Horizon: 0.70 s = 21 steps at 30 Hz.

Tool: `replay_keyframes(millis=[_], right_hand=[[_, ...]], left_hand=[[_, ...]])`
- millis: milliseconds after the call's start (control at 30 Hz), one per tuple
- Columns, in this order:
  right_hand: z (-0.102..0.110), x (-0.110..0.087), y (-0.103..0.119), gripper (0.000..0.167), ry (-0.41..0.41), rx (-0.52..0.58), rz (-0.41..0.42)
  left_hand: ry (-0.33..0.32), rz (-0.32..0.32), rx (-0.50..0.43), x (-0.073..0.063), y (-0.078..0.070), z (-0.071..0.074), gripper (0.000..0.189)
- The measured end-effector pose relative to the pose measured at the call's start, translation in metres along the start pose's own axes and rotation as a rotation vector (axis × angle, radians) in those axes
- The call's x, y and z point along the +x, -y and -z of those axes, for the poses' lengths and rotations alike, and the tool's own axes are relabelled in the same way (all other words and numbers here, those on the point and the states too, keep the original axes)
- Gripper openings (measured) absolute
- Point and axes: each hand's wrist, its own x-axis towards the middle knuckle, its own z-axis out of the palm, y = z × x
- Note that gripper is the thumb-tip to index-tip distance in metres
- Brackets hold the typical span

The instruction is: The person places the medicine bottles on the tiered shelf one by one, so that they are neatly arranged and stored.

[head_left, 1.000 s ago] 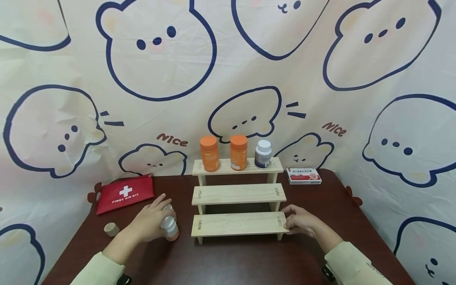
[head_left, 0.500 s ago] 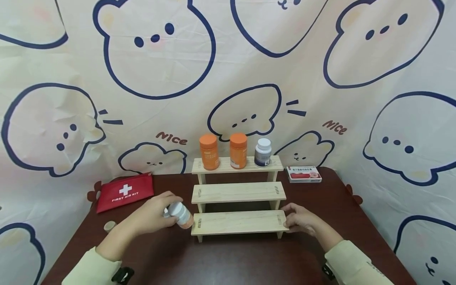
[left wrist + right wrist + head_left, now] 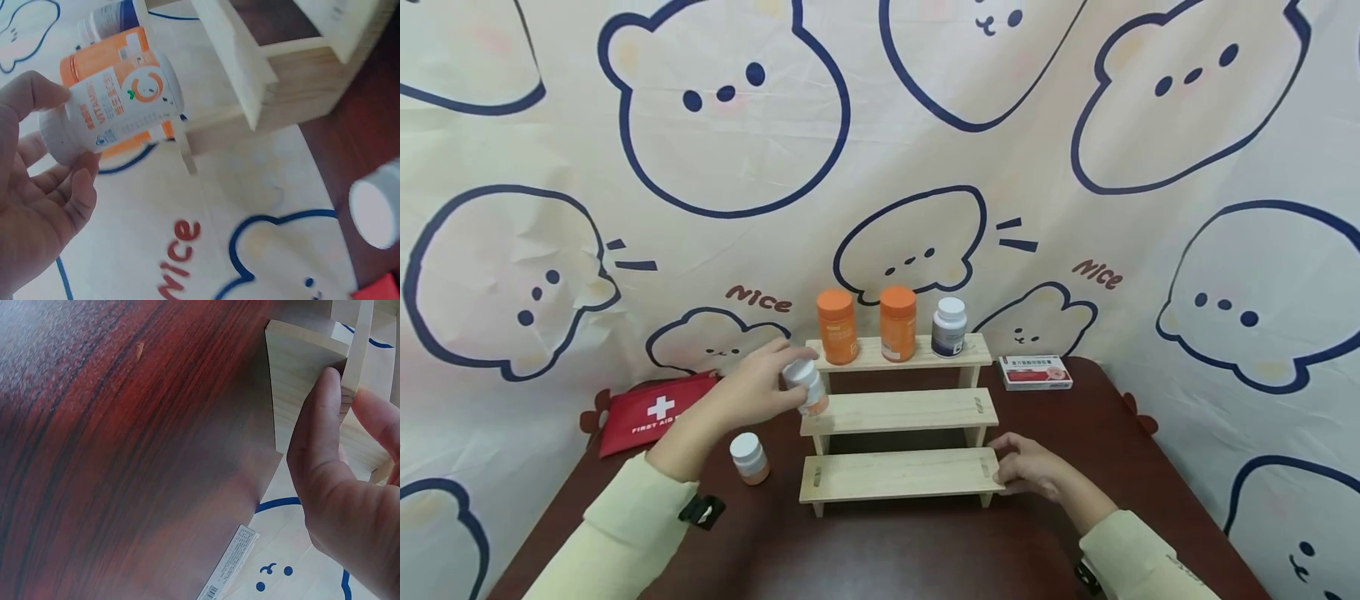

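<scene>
In the head view, my left hand (image 3: pixel 756 387) grips a white vitamin bottle (image 3: pixel 807 387) by its cap end, with the bottle tilted at the left end of the rack's middle shelf. The left wrist view shows the bottle's white label with orange print; whether its base touches the shelf I cannot tell. My right hand (image 3: pixel 1033 468) pinches the right end of the lowest shelf of the three-step wooden rack (image 3: pixel 902 475), thumb and fingers on either side of the board (image 3: pixel 355 353). A second white-capped bottle (image 3: pixel 749 459) stands on the table below my left forearm.
Two orange bottles (image 3: pixel 837 327) and a white-capped bottle with a dark label (image 3: pixel 949 327) stand on the top shelf. A red first aid kit (image 3: pixel 655 410), partly behind my left hand, lies at the left. A medicine box (image 3: pixel 1035 373) lies right of the rack.
My left hand has lifted the vitamin bottle from the table up to the middle shelf's left end. The second bottle has come into view; a small beige cylinder is now hidden. My right hand stays put.
</scene>
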Motion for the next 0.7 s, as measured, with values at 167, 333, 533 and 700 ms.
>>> replay_keyframes(millis=[167, 333, 533, 700], right_hand=[[0.0, -0.001, 0.0, 0.056, 0.009, 0.004, 0.008], [-0.001, -0.001, -0.002, 0.056, 0.011, 0.016, 0.006], [0.001, 0.002, -0.002, 0.056, 0.011, 0.02, 0.005], [0.003, 0.003, -0.002, 0.056, 0.019, 0.021, 0.003]], left_hand=[[0.067, -0.009, 0.076, 0.023, -0.01, -0.007, 0.046], [0.123, -0.007, 0.063, 0.036, -0.013, -0.019, 0.048], [0.153, -0.007, 0.062, 0.04, -0.011, -0.031, 0.05], [0.163, -0.026, 0.064, 0.041, -0.008, -0.038, 0.048]])
